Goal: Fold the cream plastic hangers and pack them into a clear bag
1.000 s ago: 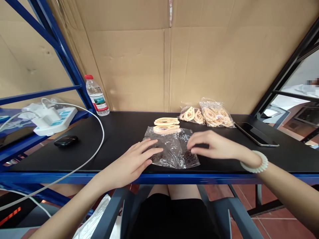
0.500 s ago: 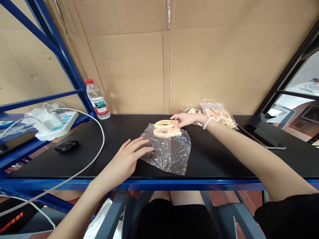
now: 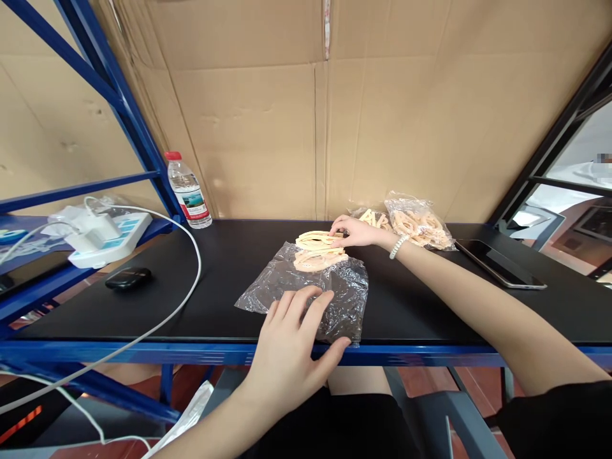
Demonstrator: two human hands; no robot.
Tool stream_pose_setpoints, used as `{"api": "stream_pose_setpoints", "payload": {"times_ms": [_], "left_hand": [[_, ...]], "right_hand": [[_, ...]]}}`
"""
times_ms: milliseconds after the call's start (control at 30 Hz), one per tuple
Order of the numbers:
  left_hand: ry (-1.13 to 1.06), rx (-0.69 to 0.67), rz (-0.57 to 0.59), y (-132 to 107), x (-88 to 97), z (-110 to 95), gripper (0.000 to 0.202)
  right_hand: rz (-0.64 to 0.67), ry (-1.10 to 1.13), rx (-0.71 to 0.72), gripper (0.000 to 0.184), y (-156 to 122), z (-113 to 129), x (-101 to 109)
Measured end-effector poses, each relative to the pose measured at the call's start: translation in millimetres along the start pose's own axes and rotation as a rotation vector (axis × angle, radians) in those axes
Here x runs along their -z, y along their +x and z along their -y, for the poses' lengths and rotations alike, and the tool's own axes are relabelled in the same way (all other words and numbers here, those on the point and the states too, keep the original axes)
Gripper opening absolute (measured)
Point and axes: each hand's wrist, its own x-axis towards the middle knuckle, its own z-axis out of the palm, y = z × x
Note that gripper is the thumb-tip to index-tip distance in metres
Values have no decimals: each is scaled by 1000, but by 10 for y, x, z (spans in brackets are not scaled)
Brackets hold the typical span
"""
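Note:
A clear crinkled plastic bag [image 3: 291, 280] lies flat on the black table [image 3: 229, 268] near its front edge. My left hand [image 3: 294, 344] rests on the bag's near edge, fingers spread on top and thumb at the rim. A small stack of pale wooden cut-out pieces [image 3: 315, 241] sits at the bag's far end, with a second stack [image 3: 318, 259] under the plastic. My right hand [image 3: 356, 232], with a bead bracelet at the wrist, reaches forward and its fingertips pinch the top stack.
Two filled bags of wooden pieces [image 3: 415, 222] lie at the back right. A tablet [image 3: 500, 263] lies to the right. A water bottle [image 3: 188, 190], a black case [image 3: 127, 278], a white power strip [image 3: 108, 236] and its cable [image 3: 191, 255] are at left. Cardboard walls the back.
My left hand has slid from the bag's left side to its near edge. The bag has shifted and spread leftward. My right hand stays at the top stack of pieces.

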Motion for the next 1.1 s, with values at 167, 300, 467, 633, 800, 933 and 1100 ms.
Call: {"api": "stream_pose_setpoints", "payload": {"times_ms": [167,300,467,633,800,933,1100], "left_hand": [[23,32,-41,29,-94,-50,53],[-4,28,-20,31,-131,-60,52],[-12,38,-38,21,-157,-61,50],[-18,48,-68,32,-147,-82,52],[-34,54,-74,29,-148,-80,49],[-55,60,-103,26,-136,-74,39],[-48,80,-152,33,-115,-83,26]], "right_hand": [[-60,54,-59,35,-66,16,21],[-64,172,-162,33,-190,33,62],[-67,426,-363,28,-356,99,71],[-74,695,-559,23,-376,159,97],[-102,895,-652,16,-340,188,90],[-219,1002,-664,11,-371,174,58],[-448,1083,-580,9,-632,202,159]]}}
